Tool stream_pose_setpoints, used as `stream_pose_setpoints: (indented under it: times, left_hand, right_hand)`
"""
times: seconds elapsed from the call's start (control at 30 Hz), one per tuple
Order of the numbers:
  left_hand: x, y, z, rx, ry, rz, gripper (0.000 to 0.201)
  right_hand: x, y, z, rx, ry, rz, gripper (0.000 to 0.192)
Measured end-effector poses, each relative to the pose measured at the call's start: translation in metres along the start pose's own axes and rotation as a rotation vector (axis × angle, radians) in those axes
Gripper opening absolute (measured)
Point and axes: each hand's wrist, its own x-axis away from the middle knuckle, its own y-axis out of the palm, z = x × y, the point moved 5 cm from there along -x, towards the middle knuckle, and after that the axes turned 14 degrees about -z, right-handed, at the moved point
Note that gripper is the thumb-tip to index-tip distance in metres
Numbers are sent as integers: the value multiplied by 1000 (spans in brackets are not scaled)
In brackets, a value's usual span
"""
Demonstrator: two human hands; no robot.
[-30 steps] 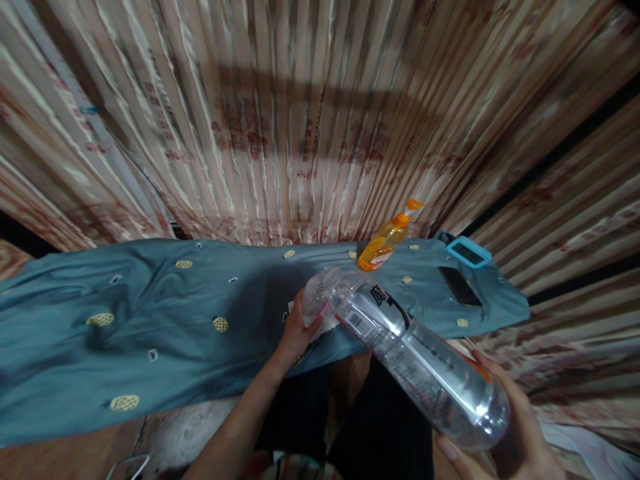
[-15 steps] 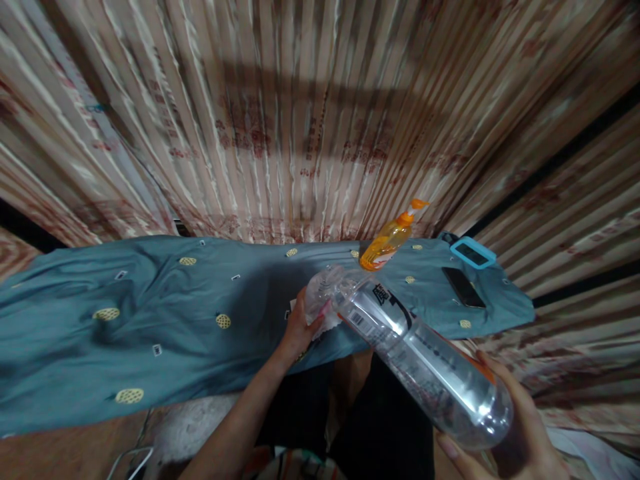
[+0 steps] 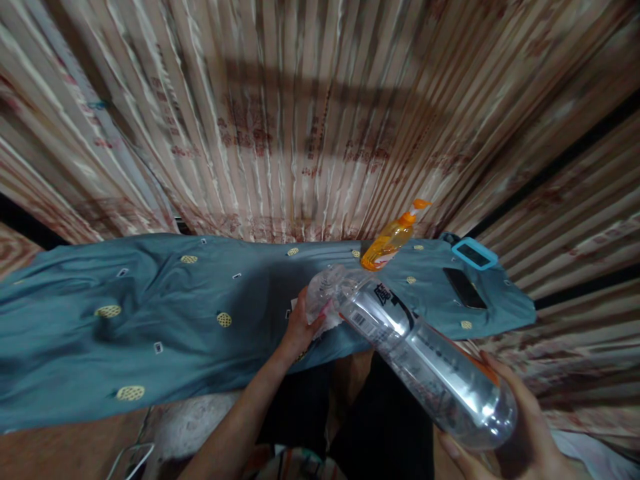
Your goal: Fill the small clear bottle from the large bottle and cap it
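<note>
A large clear plastic bottle (image 3: 425, 363) with black lettering and an orange strip on its label is tilted, its base toward me on the right. My right hand (image 3: 525, 427) is closed around the base end. At the narrow end, my left hand (image 3: 300, 330) is closed on a crumpled-looking, translucent plastic piece (image 3: 325, 293) with a pink patch; its exact kind is unclear. That piece meets the bottle's neck end, and the mouth itself is hidden. Just beyond stands an orange pump bottle (image 3: 387, 243) holding yellow-orange liquid.
Blue-grey cloth (image 3: 190, 347) with pineapple prints covers the long surface before me. A black phone (image 3: 465, 288) and a light-blue framed device (image 3: 475, 253) lie on its right part. Pleated curtains (image 3: 300, 120) hang behind and to the right.
The bottle and both hands stay in nearly the same places. The whole view shifts very slightly; no grip changes.
</note>
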Motion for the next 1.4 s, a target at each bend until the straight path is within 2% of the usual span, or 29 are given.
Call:
stream_pose_setpoints:
  times: [0.17, 0.47, 0.73, 0.9, 1.1, 1.4]
  left_hand:
    - [1, 0, -7, 2, -28, -5, 74]
    - [1, 0, -5, -7, -15, -11, 76]
    - [0, 0, 3, 5, -42, -33, 75]
    - [0, 0, 2, -6, -88, -19, 75]
    - [1, -1, 1, 2, -41, -16, 74]
    - [1, 0, -7, -21, -46, -13, 76]
  right_hand:
    - [1, -2, 1, 20, -33, 12, 97]
    - [-5, -1, -22, -61, 90, 79, 88]
    - [-3, -4, -2, 82, -22, 8, 96]
    - [-3, -4, -7, 111, -55, 22, 93]
    - [-4, -4, -6, 105, -36, 26, 93]
    - [-7, -8, -15, 139, -76, 30, 91]
